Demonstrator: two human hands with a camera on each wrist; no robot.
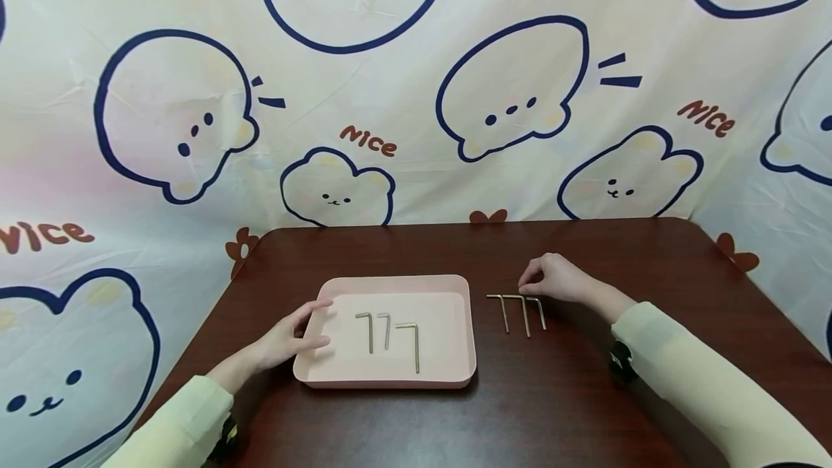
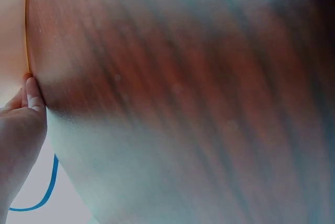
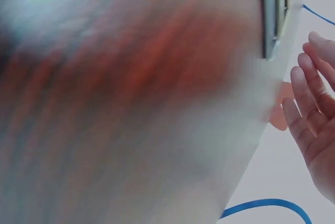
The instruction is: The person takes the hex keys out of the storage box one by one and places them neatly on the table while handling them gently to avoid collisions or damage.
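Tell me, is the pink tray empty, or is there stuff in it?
Not empty: the head view shows three bent metal rods lying inside the pink tray, within its raised rim.

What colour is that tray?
The tray is pale pink, seen best in the head view.

Tray (image 1: 390, 384), lower centre: plain pale pink. L-shaped keys in it: left key (image 1: 371, 334) brassy gold, middle key (image 1: 387, 334) silver-grey, right key (image 1: 417, 352) brassy gold. Key trio (image 1: 526, 320), right of centre: mostly brassy; right wrist view, upper right, shows one grey, gold beside it. Table (image 1: 546, 410), bottom half: dark reddish brown, blurred streaks in wrist views. Sleeves (image 1: 702, 381), lower corners: pale yellow-green. Backdrop (image 1: 403, 92), top half: off-white; navy-outlined bears (image 1: 338, 197), faint yellow ear patches, rust-brown "Nice" lettering (image 1: 368, 141) and flowers (image 1: 488, 217).
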